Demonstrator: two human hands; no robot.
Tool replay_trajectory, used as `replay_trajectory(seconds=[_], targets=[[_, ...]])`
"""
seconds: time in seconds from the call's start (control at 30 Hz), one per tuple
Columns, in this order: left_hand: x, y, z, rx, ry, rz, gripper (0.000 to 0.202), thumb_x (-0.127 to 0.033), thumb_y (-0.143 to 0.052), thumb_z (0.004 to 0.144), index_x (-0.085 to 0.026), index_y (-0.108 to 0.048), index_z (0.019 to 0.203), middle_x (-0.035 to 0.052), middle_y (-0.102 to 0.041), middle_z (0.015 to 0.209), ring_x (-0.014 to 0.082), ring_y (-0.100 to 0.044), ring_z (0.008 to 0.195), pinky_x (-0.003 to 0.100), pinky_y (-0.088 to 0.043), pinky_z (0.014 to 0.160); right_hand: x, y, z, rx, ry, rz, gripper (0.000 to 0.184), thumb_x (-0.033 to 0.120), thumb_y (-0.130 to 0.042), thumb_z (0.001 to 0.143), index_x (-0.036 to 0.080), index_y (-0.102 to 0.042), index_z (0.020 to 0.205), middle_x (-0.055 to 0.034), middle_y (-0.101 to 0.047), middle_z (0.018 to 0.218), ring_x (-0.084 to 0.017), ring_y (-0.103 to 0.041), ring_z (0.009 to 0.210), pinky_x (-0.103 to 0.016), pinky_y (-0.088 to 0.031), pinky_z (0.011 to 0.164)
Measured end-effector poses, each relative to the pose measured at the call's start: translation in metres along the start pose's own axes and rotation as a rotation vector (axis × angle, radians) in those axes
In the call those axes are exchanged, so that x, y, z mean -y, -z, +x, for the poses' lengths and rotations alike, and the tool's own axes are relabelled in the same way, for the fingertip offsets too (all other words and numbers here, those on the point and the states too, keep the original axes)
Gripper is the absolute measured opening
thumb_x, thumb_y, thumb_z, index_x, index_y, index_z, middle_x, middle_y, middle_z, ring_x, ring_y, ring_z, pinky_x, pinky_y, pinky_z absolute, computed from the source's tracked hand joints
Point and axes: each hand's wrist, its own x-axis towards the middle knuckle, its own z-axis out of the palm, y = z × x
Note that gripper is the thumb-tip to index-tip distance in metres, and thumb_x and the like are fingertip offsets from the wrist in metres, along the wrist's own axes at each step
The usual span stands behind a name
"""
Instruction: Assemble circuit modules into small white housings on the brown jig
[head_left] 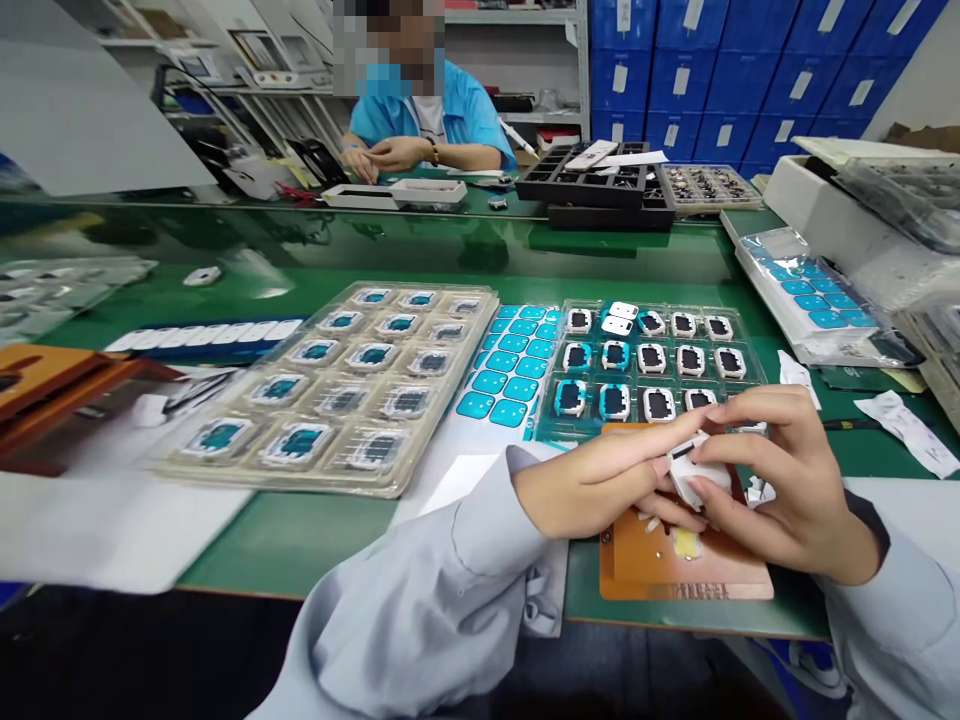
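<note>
Between my two hands is a small white casing (703, 478) with a dark slot along one edge. My left hand (600, 485) reaches in from the left, its fingers pressed against the casing's near side and top. The thumb and fingers of my right hand (787, 480) pinch the same casing from the right. Beneath them lies an orange-brown fixture board (675, 575) with a yellow patch (685, 543) on it. Just beyond stands a clear tray (634, 385) of white-framed casings with dark centres, some edged with blue film. My fingers hide part of the held casing.
A larger clear tray (330, 400) holds casings left of centre. Next to it lies a sheet of blue stickers (506, 365). Crumpled white wrappers (907, 432) are at right, an orange block (67, 400) at left. Across the bench sits a person (427, 120) in blue, near black trays (600, 190).
</note>
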Motion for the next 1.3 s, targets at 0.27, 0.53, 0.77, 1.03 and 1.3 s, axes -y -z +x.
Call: replay_trajectory(seconds=[0.27, 0.53, 0.77, 1.03, 1.3], targets=[[0.001, 0.0, 0.0, 0.02, -0.007, 0.023, 0.053, -0.039, -0.034, 0.102, -0.027, -0.022, 0.153, 0.0149, -0.059, 0.136, 0.023, -0.07, 0.106, 0.038, -0.056, 0.094, -0.003, 0.007, 0.001, 0.084, -0.081, 0.035, 0.009, 0.022, -0.062, 0.089, 0.025, -0.067, 0.096, -0.0086, -0.054, 0.114, -0.025, -0.054, 0.1, -0.042, -0.048, 0.077], [-0.001, 0.002, -0.001, 0.058, 0.038, 0.175, 0.054, -0.036, -0.029, 0.103, -0.026, -0.015, 0.155, 0.0141, -0.065, 0.129, 0.0223, -0.07, 0.106, 0.034, -0.057, 0.091, 0.0, 0.008, 0.002, 0.109, -0.089, 0.059, 0.007, 0.021, -0.061, 0.09, 0.024, -0.067, 0.093, -0.0086, -0.055, 0.112, -0.024, -0.054, 0.101, -0.043, -0.049, 0.08], [-0.001, 0.002, 0.003, 0.085, -0.034, 0.218, 0.054, -0.028, -0.028, 0.103, -0.025, -0.014, 0.155, 0.0153, -0.058, 0.138, 0.0226, -0.069, 0.108, 0.038, -0.054, 0.099, 0.001, 0.01, 0.004, 0.115, -0.085, 0.064, 0.007, 0.019, -0.06, 0.09, 0.022, -0.066, 0.087, -0.0078, -0.057, 0.106, -0.022, -0.055, 0.094, -0.038, -0.049, 0.077], [-0.002, -0.001, 0.004, 0.065, -0.098, 0.129, 0.055, -0.014, -0.033, 0.099, -0.034, -0.03, 0.15, 0.0108, -0.052, 0.142, 0.02, -0.07, 0.105, 0.035, -0.057, 0.095, -0.003, 0.01, 0.003, 0.108, -0.019, 0.058, 0.01, 0.013, -0.059, 0.09, 0.023, -0.062, 0.088, -0.0067, -0.057, 0.101, -0.022, -0.052, 0.095, -0.04, -0.047, 0.079], [-0.004, -0.002, 0.004, 0.065, -0.109, 0.089, 0.051, -0.018, -0.032, 0.101, -0.034, -0.032, 0.149, 0.0107, -0.051, 0.142, 0.0207, -0.069, 0.109, 0.035, -0.056, 0.097, -0.002, 0.012, 0.005, 0.082, 0.076, 0.036, 0.009, 0.013, -0.055, 0.094, 0.02, -0.059, 0.094, -0.006, -0.06, 0.089, -0.021, -0.051, 0.091, -0.038, -0.048, 0.075]])
